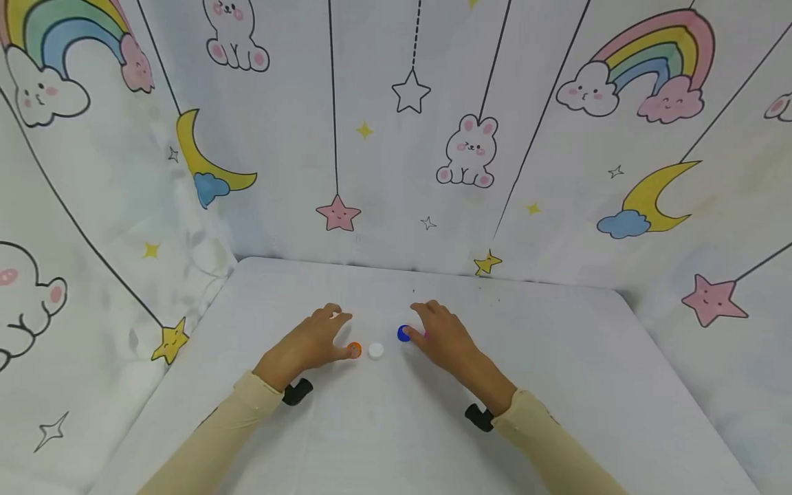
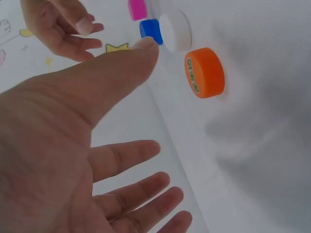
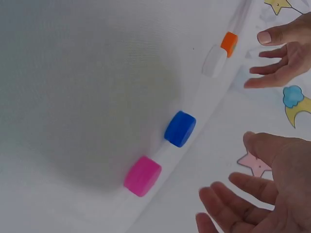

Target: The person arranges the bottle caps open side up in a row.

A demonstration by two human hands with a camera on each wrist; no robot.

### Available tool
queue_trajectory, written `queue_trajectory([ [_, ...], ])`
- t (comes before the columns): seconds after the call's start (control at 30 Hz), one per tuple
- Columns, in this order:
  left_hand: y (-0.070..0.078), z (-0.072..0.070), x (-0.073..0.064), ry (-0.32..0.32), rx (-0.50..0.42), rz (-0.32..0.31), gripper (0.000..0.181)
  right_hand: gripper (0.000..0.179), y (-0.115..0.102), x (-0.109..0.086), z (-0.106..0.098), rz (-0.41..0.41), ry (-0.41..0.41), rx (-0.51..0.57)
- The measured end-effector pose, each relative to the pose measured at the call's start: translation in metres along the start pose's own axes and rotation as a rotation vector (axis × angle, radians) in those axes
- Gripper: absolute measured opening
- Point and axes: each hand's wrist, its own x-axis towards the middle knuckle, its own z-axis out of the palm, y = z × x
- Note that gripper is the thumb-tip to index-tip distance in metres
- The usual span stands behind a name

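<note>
Four small bottle caps stand in a row on the white table: an orange cap with printing on its top, a white cap, a blue cap and a pink cap. Over the orange end, my left hand spreads its thumb away from its fingers and holds nothing. In the head view its thumb tip overlaps the orange cap. My right hand hovers by the blue and pink caps, fingers relaxed and holding nothing. From above it hides most of the pink cap.
White cloth covers the table. Behind and to both sides hangs a white curtain printed with rainbows, moons, stars and rabbits. A black strap piece shows under the left wrist, and another under the right.
</note>
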Motion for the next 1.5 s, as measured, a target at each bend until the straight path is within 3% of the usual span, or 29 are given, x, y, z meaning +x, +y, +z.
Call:
queue_trajectory([
  [0.27, 0.001, -0.002, 0.002, -0.017, 0.014, 0.02, 0.057, 0.048, -0.012, 0.009, 0.005, -0.006, -0.066, -0.003],
  [0.5, 0.0, 0.001, 0.003, -0.056, 0.021, 0.008, 0.054, 0.045, -0.025, 0.014, 0.011, -0.08, -0.078, 0.033],
  [0.8, -0.001, 0.005, 0.004, -0.061, 0.0, 0.018, 0.043, 0.043, -0.036, 0.019, 0.019, -0.148, -0.13, 0.029],
  [1.13, 0.0, 0.008, 0.004, -0.048, 0.028, 0.054, 0.033, 0.044, -0.051, 0.025, 0.027, -0.146, -0.193, -0.022],
  [1.5, -0.001, 0.012, 0.006, -0.04, 0.065, 0.082, 0.029, 0.036, -0.059, 0.03, 0.039, -0.18, -0.198, -0.071],
])
